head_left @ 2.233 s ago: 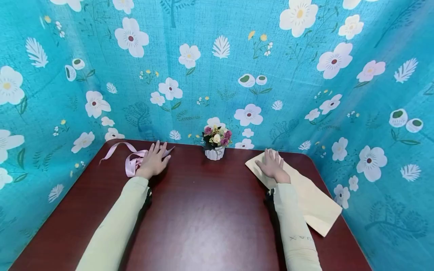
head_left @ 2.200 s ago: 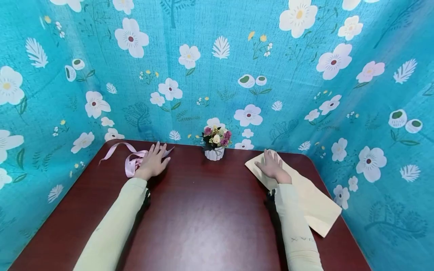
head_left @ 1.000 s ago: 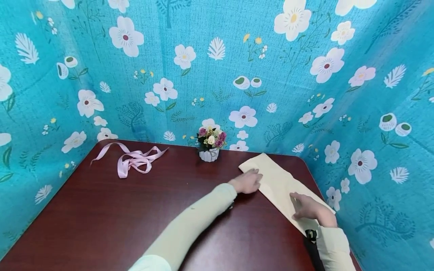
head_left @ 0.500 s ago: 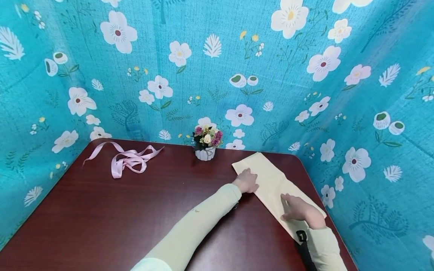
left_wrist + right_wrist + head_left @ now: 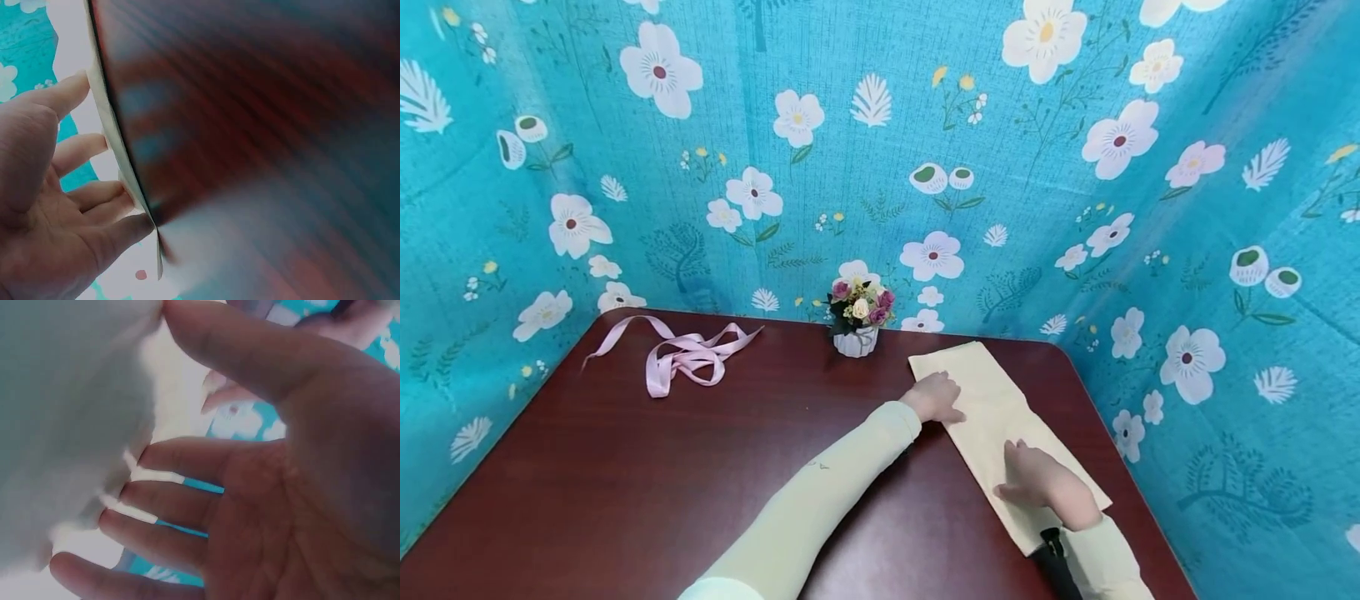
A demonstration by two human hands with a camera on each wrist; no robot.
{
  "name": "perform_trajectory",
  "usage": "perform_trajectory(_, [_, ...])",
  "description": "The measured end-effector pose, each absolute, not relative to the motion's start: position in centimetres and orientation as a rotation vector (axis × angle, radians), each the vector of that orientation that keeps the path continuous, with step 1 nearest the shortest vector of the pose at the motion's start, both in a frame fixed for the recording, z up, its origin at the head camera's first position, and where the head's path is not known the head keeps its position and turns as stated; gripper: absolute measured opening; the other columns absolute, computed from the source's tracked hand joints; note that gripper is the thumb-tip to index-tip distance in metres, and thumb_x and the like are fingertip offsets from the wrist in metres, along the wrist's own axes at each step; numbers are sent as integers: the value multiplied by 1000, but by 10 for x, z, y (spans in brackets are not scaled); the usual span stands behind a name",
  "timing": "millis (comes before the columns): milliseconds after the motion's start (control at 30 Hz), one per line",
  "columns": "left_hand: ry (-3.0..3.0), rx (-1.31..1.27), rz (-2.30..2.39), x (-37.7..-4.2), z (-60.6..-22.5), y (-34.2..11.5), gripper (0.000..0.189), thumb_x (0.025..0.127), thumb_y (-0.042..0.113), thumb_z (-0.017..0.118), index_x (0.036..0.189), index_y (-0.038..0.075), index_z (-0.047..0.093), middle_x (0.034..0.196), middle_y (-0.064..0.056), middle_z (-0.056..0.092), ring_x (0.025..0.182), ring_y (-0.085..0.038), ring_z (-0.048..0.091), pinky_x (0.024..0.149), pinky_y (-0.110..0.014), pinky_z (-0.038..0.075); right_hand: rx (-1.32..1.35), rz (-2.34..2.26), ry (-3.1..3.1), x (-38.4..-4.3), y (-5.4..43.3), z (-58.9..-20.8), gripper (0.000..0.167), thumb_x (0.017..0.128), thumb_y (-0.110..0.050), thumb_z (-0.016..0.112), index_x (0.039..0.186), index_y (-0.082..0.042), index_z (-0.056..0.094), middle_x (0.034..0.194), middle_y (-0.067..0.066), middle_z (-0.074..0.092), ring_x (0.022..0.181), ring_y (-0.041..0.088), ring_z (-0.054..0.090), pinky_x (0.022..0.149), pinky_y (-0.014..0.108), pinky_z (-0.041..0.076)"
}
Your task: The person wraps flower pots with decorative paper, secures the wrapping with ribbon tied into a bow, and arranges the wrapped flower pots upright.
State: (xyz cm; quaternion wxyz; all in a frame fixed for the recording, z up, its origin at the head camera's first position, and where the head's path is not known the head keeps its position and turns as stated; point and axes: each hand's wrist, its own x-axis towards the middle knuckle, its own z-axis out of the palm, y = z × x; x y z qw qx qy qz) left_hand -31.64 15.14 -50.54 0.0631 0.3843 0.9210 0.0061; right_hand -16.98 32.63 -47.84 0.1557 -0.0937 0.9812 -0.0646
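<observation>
A long, flat cream sheet (image 5: 992, 400) lies slantwise on the right of the dark red table (image 5: 700, 483); whether it is cloth or paper I cannot tell. My left hand (image 5: 934, 397) rests at its far left edge. In the left wrist view, that hand's (image 5: 69, 200) fairly straight fingers touch the sheet's thin edge (image 5: 111, 119). Nearer to me, my right hand (image 5: 1037, 479) rests over the sheet's near half. From the right wrist view, its spread fingertips (image 5: 153, 456) touch the pale surface (image 5: 69, 425), with no curl around it.
A loose pink ribbon (image 5: 692, 357) lies in loops at the far left. At the table's back edge stands a small white pot of artificial flowers (image 5: 857, 329). A blue flowered curtain (image 5: 842, 175) hangs around the back and sides.
Both hands have left their spread positions on ribbon and sheet. My left hand crossed to the sheet's left edge; the right came nearer. The sheet's near end has shifted toward me and leftward.
</observation>
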Motion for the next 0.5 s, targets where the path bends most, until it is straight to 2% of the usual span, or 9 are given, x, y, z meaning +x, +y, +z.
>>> perform_trajectory(100, [2745,1217,6,-319,-503,144,38,97,50,63,102,13,72,108,-2,73,128,-23,58,112,-25,39,-272,-170,2818,-165,315,-480,68,79,-32,85,123,9,53,109,29,60,92,35,65,83,49,53])
perform_trajectory(233, [2669,1207,107,-324,-502,131,36,97,47,65,95,11,67,98,-4,69,117,-22,62,101,-25,46,-288,-204,2833,-157,303,-480,74,77,-32,87,129,10,55,120,33,60,103,39,66,91,51,52])
perform_trajectory(367, [2630,1176,206,-330,-502,119,35,95,44,68,93,9,64,96,-5,65,107,-18,64,91,-23,46,-317,-260,2832,-152,294,-478,79,76,-29,88,134,13,54,132,40,54,117,47,61,100,54,49])
perform_trajectory(500, [2628,1154,239,-334,-501,109,36,93,43,72,85,11,58,93,-2,60,88,-13,54,81,-23,43,-304,-302,2794,-150,287,-478,82,79,-27,87,140,13,51,142,42,46,131,50,52,107,54,43])
